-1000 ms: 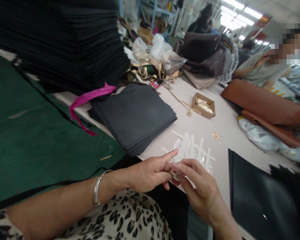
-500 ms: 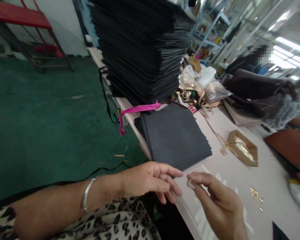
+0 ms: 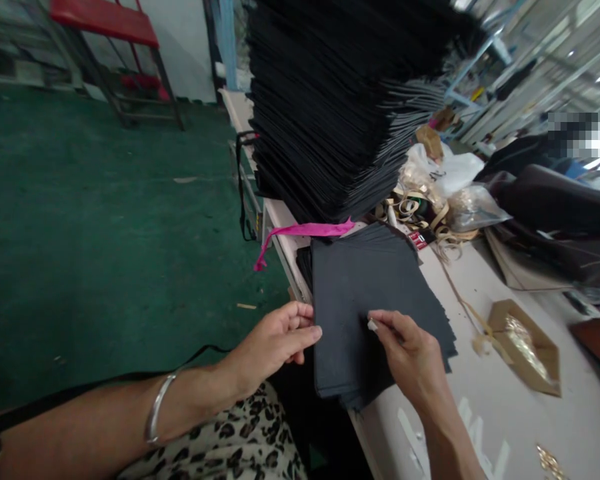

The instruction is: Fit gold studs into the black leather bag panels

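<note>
A low stack of black sheets (image 3: 365, 293) lies at the near edge of the white table (image 3: 505, 407). My left hand (image 3: 275, 340) touches the stack's left edge with fingers bent together, thumb on the top sheet. Resting on top of the stack, my right hand (image 3: 410, 353) pinches a small pale piece (image 3: 373, 325) between thumb and forefinger. A silver bangle (image 3: 155, 417) circles my left wrist.
A tall pile of black sheets (image 3: 345, 100) tied with a pink ribbon (image 3: 300, 233) rises behind. A cardboard box of gold parts (image 3: 525, 347), clear bags (image 3: 460, 193), strap scraps, white strips (image 3: 475, 433) and brown bags (image 3: 555, 207) lie to the right. Green floor (image 3: 105, 233) lies left.
The view swung left. Both hands moved from the white strips onto the low black stack; the left now touches its edge, the right still pinches the small piece.
</note>
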`<act>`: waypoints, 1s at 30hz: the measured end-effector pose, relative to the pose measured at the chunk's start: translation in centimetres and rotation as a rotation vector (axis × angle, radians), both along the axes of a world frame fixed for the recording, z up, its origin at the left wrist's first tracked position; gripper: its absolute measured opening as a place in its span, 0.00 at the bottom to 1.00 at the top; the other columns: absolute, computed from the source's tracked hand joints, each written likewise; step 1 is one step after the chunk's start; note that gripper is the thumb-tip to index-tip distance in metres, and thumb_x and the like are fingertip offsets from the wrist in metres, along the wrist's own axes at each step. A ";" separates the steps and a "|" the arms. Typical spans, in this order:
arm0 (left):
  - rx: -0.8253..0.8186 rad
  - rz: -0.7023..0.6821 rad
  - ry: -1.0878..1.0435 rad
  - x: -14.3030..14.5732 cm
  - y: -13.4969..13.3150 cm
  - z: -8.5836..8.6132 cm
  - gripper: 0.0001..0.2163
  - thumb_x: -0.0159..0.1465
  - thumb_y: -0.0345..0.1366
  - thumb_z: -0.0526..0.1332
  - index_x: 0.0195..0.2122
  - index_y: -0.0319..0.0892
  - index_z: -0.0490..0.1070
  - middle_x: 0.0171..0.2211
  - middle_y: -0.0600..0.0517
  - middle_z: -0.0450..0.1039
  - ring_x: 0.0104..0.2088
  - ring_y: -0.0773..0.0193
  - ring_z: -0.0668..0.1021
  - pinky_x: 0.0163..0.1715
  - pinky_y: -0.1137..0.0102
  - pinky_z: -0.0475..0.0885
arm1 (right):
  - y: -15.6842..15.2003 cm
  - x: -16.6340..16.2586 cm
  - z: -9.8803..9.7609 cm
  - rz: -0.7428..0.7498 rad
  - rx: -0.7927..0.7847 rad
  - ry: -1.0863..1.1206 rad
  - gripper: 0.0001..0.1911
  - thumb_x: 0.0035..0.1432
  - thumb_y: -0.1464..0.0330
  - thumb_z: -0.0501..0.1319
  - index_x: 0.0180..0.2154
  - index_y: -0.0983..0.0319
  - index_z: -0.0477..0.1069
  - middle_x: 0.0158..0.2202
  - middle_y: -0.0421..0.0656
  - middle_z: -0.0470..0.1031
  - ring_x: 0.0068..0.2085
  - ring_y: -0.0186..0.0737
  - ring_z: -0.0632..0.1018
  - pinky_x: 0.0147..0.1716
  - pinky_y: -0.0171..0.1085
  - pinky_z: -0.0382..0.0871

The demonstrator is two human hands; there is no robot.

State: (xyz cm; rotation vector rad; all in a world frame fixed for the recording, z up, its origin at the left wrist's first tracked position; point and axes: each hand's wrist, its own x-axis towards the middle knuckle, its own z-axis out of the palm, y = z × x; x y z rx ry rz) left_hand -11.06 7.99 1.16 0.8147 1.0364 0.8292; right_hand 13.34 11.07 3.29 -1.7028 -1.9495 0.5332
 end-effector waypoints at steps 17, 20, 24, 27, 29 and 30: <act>-0.100 -0.207 -0.108 -0.3 1.1 1.9 0.15 0.55 0.45 0.66 0.39 0.41 0.74 0.23 0.59 0.66 0.19 0.72 0.64 0.16 0.77 0.56 | 0.6 -3.8 1.5 -0.102 -0.598 0.559 0.16 0.49 0.57 0.71 0.36 0.62 0.79 0.21 0.35 0.71 0.21 0.28 0.70 0.19 0.28 0.69; -0.156 -0.200 -0.129 -0.1 1.4 1.1 0.19 0.55 0.47 0.66 0.43 0.41 0.75 0.26 0.55 0.71 0.21 0.70 0.68 0.17 0.76 0.58 | 0.7 -4.0 1.6 -0.097 -0.622 0.543 0.16 0.50 0.58 0.70 0.36 0.62 0.79 0.19 0.34 0.68 0.19 0.27 0.69 0.18 0.27 0.67; -0.277 -0.149 -0.162 0.4 1.1 0.0 0.19 0.54 0.48 0.67 0.41 0.39 0.76 0.27 0.53 0.73 0.21 0.68 0.69 0.18 0.74 0.60 | 0.9 -4.0 1.6 -0.094 -0.639 0.556 0.16 0.51 0.57 0.70 0.36 0.63 0.78 0.19 0.33 0.68 0.20 0.27 0.69 0.18 0.26 0.68; -0.308 -0.129 -0.175 0.5 0.9 -0.3 0.18 0.54 0.48 0.66 0.38 0.39 0.76 0.29 0.51 0.75 0.22 0.66 0.72 0.21 0.72 0.64 | 1.0 -4.1 1.6 -0.096 -0.648 0.576 0.17 0.50 0.57 0.70 0.36 0.63 0.76 0.18 0.33 0.68 0.19 0.27 0.68 0.17 0.26 0.68; -0.278 -0.151 -0.162 0.4 0.9 -0.3 0.16 0.56 0.48 0.65 0.35 0.39 0.76 0.30 0.49 0.76 0.25 0.64 0.74 0.23 0.71 0.66 | 1.1 -4.2 1.5 -0.102 -0.643 0.601 0.18 0.49 0.57 0.71 0.36 0.62 0.74 0.19 0.33 0.68 0.19 0.28 0.69 0.17 0.27 0.69; -0.244 -0.164 -0.147 0.3 0.9 -0.2 0.16 0.57 0.48 0.65 0.34 0.39 0.76 0.31 0.49 0.76 0.27 0.62 0.75 0.25 0.70 0.67 | 1.1 -4.2 1.5 -0.106 -0.636 0.610 0.18 0.49 0.57 0.71 0.36 0.62 0.73 0.20 0.33 0.68 0.19 0.28 0.69 0.17 0.28 0.69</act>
